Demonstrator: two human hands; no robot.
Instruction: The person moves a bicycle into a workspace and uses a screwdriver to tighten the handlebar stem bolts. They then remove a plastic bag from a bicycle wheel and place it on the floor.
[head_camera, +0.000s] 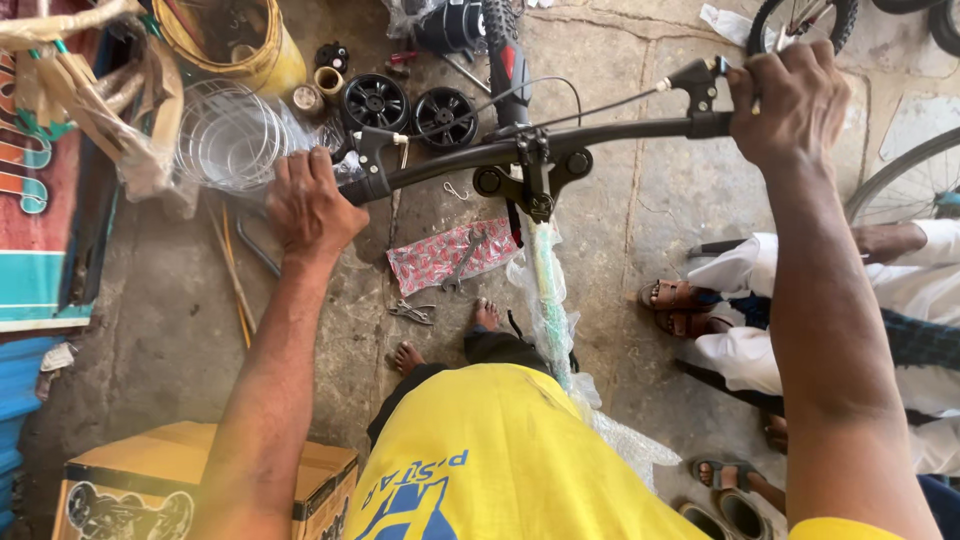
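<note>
two hands, handlebar lying left-right

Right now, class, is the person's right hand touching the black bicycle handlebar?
Touching. The head view shows the right hand wrapped around the end of the handlebar, its fingers closed over the grip beside the brake lever.
</note>
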